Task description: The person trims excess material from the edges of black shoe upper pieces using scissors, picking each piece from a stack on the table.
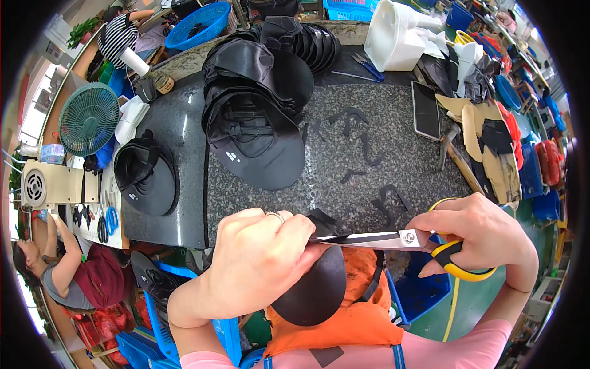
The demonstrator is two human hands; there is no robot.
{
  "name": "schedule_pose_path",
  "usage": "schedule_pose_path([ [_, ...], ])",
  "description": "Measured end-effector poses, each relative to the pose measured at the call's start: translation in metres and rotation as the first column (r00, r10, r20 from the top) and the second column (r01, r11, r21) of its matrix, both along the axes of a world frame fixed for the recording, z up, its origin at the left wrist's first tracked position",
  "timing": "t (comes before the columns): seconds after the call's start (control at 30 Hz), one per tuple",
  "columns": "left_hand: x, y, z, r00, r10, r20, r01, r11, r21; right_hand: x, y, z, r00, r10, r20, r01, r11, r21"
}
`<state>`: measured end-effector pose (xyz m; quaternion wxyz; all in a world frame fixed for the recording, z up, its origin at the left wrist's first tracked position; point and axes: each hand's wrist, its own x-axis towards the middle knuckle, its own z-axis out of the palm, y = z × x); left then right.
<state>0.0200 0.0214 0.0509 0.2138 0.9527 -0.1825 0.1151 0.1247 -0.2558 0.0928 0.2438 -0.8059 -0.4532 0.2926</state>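
Observation:
My right hand (pixel 473 230) is closed round the yellow and black handles of a pair of scissors (pixel 375 240). Their long blades point left and reach the edge of a black shoe upper (pixel 316 292), right beside my left fingers. My left hand (pixel 255 255) pinches this upper above my lap, its smooth rounded end hanging below. My hand hides much of the piece. Beyond my hands, a nested stack of black shoe uppers (pixel 261 147) stands on the speckled stone worktop (pixel 405 166). Another pile of uppers (pixel 150 175) lies to the left.
Black trimmed strips (pixel 393 200) lie scattered on the worktop. To the right are a hammer (pixel 458 160), a phone (pixel 425 109) and tan pieces. A white container (pixel 393 37) stands at the back. Blue crates (pixel 424 289) flank my lap. A person (pixel 80 270) works at a machine on the left.

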Motion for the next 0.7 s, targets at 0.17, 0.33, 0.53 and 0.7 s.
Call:
schedule_pose_path([
  [0.17,-0.004,-0.006,0.0,0.997,0.03,0.066,-0.033,0.999,0.033,-0.006,0.008,0.011,0.992,-0.004,0.13,0.01,0.999,-0.043],
  [0.33,-0.002,-0.005,0.002,0.996,0.039,0.086,-0.034,0.998,-0.057,-0.003,0.0,-0.001,1.0,0.005,0.014,-0.005,0.999,0.039],
  [0.53,0.0,-0.008,0.003,0.996,0.008,0.086,-0.004,0.999,-0.048,-0.004,0.003,0.0,0.997,-0.001,0.074,-0.004,0.998,0.064],
  [0.7,0.0,-0.007,0.004,0.99,0.018,0.141,-0.012,0.999,-0.047,-0.003,0.001,-0.005,1.0,0.008,-0.009,-0.008,0.996,0.085],
])
